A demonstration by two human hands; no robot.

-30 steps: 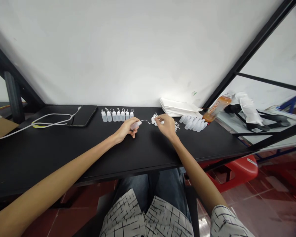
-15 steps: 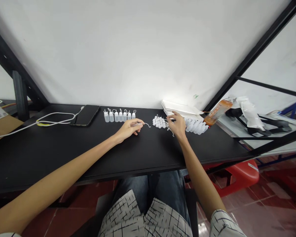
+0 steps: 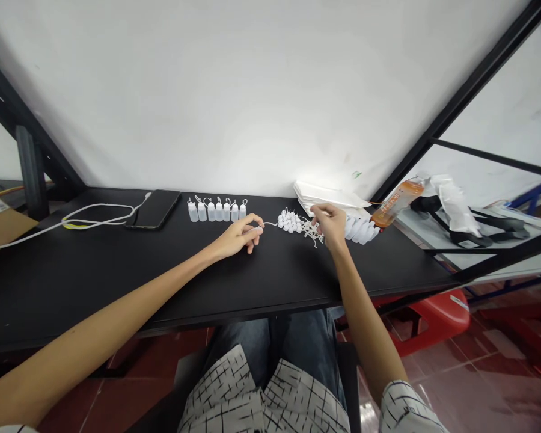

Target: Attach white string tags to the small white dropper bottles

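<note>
My left hand [image 3: 246, 234] is closed in a pinch on a thin white cord [image 3: 269, 224], whose free end sticks out to the right above the black table. On the right, my right hand [image 3: 332, 225] hovers with thumb and index finger slightly apart and nothing visible between them. Below its fingertips lies a loose heap of white cords [image 3: 313, 231]. Beside that heap stands a cluster of small white caps [image 3: 289, 221] with thin tips. Several translucent squeeze bottles [image 3: 363, 230] lie just right of my right hand, partly hidden by it.
A row of capped squeeze bottles [image 3: 219, 210] with cord loops stands near the wall. Further left are a black phone [image 3: 154, 210] and a white cable [image 3: 99, 205]. White paper sheets [image 3: 327, 195] and an orange-labelled bottle [image 3: 399, 201] sit at the back right.
My right hand has shifted slightly right and its fingertips have lifted away from the cords, showing more of the heap. My left hand keeps its cord, whose free end now points straighter right.
</note>
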